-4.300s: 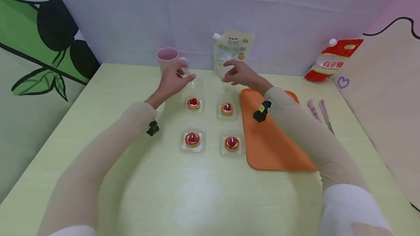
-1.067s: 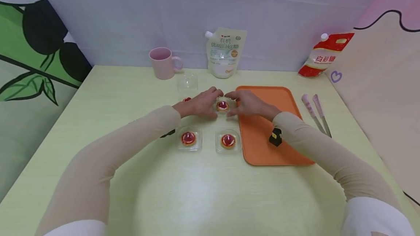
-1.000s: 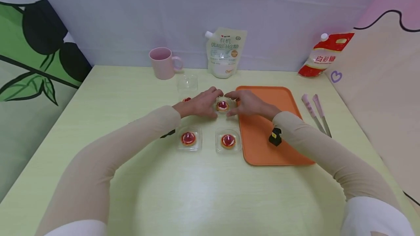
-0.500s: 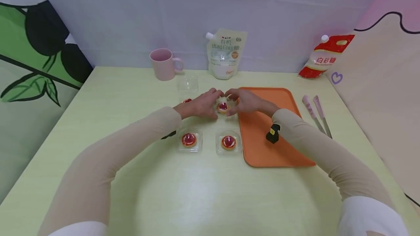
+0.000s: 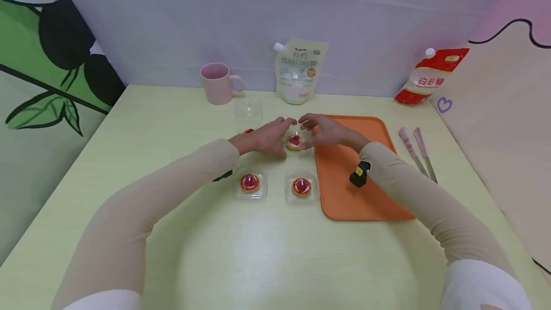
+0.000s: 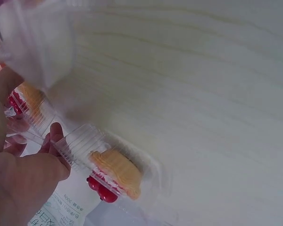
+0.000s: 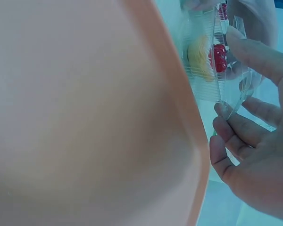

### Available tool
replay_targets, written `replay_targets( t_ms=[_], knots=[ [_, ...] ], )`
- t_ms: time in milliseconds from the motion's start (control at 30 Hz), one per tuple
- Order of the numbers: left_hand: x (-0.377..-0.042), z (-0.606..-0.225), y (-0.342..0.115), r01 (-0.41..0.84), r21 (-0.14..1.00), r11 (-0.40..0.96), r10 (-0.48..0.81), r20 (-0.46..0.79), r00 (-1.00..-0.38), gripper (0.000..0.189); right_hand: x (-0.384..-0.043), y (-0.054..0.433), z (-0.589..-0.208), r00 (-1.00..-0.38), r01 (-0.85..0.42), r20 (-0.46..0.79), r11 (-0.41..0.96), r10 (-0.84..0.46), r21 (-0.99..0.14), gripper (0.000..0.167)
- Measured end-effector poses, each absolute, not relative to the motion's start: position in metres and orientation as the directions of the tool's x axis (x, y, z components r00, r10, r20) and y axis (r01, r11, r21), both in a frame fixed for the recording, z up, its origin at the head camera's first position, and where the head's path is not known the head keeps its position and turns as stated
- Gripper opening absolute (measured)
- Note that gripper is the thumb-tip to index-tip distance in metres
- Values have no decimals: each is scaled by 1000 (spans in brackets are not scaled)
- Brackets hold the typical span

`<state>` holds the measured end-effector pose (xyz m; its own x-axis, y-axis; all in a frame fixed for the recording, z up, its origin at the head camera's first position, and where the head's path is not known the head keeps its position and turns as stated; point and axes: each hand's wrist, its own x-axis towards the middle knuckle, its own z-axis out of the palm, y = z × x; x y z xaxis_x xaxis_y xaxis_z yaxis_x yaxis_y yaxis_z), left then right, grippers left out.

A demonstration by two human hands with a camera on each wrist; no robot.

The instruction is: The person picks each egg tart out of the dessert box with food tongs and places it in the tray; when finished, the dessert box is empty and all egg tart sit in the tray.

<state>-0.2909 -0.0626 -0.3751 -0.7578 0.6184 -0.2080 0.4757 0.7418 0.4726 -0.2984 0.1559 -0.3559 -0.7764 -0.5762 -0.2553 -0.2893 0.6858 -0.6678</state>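
Both hands are at the back-right clear plastic box (image 5: 297, 130), which sits on the table with a red-topped tart (image 5: 294, 142) inside. My left hand (image 5: 269, 138) spans its left side, thumb in front and fingers behind. From the right, my right hand (image 5: 325, 130) grips the clear lid (image 7: 233, 89) between thumb and fingers. The lid is over the tart, but whether it is fully down I cannot tell. Behind my left hand stands another box with its lid (image 5: 248, 110) raised; its tart (image 6: 115, 174) has red fruit and cream.
Two more boxed tarts (image 5: 250, 183) (image 5: 302, 187) stand nearer. An orange tray (image 5: 361, 195) lies right of the boxes, with two pink-handled utensils (image 5: 416, 149) beyond. At the back are a pink mug (image 5: 216, 85), a pale sugar pouch (image 5: 300, 73) and a red-white sugar bag (image 5: 426, 80).
Since the oldest frame both hands have come from the back of the table to the back-right box. Over the last second they have stayed there, with only slight shifts of the right hand.
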Motion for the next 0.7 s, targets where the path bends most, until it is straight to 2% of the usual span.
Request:
replay_targets(
  t_ms=[700],
  knots=[
    [-297, -377, -60, 504, 483, 716, 638, -158, -754, 92, -299, 177, -346, -786, -283, -252, 691, -565, -665, 71]
  ],
)
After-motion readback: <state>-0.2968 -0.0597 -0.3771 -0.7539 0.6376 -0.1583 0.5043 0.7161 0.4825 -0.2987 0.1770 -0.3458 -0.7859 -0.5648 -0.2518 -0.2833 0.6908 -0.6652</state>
